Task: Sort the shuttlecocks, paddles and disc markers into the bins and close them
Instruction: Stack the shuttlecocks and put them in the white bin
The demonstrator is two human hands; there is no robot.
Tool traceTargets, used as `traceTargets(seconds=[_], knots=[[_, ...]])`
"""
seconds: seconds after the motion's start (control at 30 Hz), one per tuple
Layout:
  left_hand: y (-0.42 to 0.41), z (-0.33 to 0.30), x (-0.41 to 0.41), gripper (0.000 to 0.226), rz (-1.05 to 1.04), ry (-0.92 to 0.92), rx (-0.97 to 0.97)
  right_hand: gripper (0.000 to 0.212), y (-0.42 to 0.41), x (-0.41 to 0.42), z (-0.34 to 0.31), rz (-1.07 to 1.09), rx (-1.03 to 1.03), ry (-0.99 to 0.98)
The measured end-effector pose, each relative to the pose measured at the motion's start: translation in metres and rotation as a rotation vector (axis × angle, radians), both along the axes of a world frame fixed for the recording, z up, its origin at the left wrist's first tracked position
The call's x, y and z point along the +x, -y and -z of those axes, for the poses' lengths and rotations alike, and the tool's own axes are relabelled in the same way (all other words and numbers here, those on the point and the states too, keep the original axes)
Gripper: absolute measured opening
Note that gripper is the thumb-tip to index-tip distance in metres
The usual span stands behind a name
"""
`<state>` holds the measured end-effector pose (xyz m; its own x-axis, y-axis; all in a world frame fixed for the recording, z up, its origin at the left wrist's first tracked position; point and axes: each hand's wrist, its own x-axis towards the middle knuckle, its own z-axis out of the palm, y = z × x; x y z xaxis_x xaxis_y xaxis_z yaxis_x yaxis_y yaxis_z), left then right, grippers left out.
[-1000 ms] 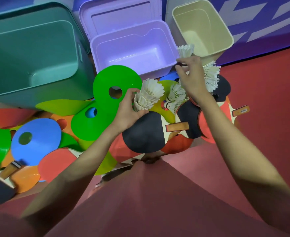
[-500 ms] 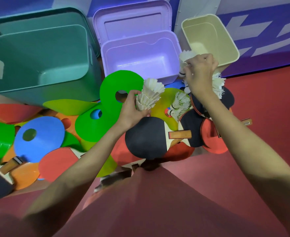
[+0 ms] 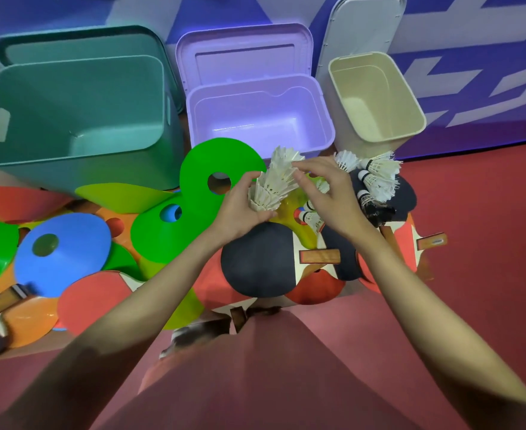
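Note:
My left hand (image 3: 240,209) grips a nested stack of white shuttlecocks (image 3: 271,187) by its lower end, above the pile. My right hand (image 3: 330,197) pinches the top shuttlecock (image 3: 286,158) of that stack between thumb and fingers. Loose shuttlecocks (image 3: 376,178) lie on a black paddle in front of the cream bin (image 3: 410,100). Two more shuttlecocks (image 3: 313,218) show under my right hand. A black-faced paddle (image 3: 258,265) lies below my hands, among red ones. Green (image 3: 206,162) and blue disc markers (image 3: 66,259) spread to the left.
Three open bins stand in a row at the back: teal bin (image 3: 162,97), purple bin (image 3: 323,119), cream bin. All three look empty, and their lids stand upright behind them. Red floor (image 3: 488,243) lies to the right. My knees fill the bottom.
My right hand has come left from beside the cream bin, carrying a shuttlecock, and now meets the top of the stack in my left hand. The left hand has barely moved.

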<state>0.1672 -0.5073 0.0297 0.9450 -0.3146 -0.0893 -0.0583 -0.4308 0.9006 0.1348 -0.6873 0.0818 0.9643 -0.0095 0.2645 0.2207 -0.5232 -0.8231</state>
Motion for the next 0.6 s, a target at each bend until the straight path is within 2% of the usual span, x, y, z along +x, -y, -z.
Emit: traceTargets(seconds=[0.07,0.13,0.2,0.27,0.37,0.43,0.6], knots=[[-0.004,0.002,0.000,0.069,-0.017,0.018,0.005,0.022,0.006,0.004,-0.003,0.052,0.067,-0.018],[-0.008,0.003,0.000,0.068,-0.030,0.026,0.009,0.022,0.022,0.014,0.002,0.210,0.110,-0.026],[-0.011,0.002,0.001,0.068,-0.038,0.033,0.007,0.023,0.041,0.031,0.014,0.379,0.042,-0.104],[-0.013,0.000,0.001,0.068,-0.040,0.032,0.001,0.029,0.062,0.048,0.030,0.467,-0.100,-0.293],[-0.013,-0.003,0.001,0.067,-0.038,0.030,-0.002,0.039,0.079,0.066,0.045,0.428,-0.260,-0.480],[-0.013,-0.004,0.001,0.066,-0.031,0.031,-0.001,0.042,0.082,0.072,0.049,0.387,-0.322,-0.512],[-0.013,-0.001,0.003,0.066,-0.034,0.025,0.016,0.035,0.083,0.079,0.052,0.341,-0.348,-0.480]])
